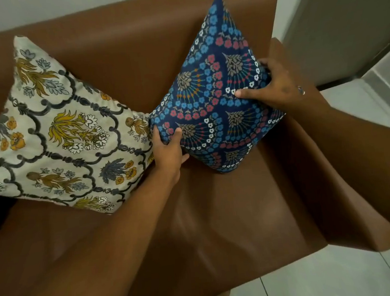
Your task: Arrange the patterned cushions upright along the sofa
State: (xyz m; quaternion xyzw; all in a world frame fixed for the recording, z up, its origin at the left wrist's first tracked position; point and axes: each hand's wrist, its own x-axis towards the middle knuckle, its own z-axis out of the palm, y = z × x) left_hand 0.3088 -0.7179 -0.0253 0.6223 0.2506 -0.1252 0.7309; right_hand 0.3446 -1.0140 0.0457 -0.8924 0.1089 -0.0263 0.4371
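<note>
Navy-blue square fabric cushion with red and blue floral print is standing tilted on the brown leather sofa, between both hands. Left hand is pinching its left corner; right hand is gripping its right corner. Cream floral cushion is leaning just beyond the left hand.

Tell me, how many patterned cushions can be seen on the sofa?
2. The cream floral cushion leans against the backrest on the left; the navy cushion stands on one corner at the right, held by both hands. Others may lie outside the view.
</note>
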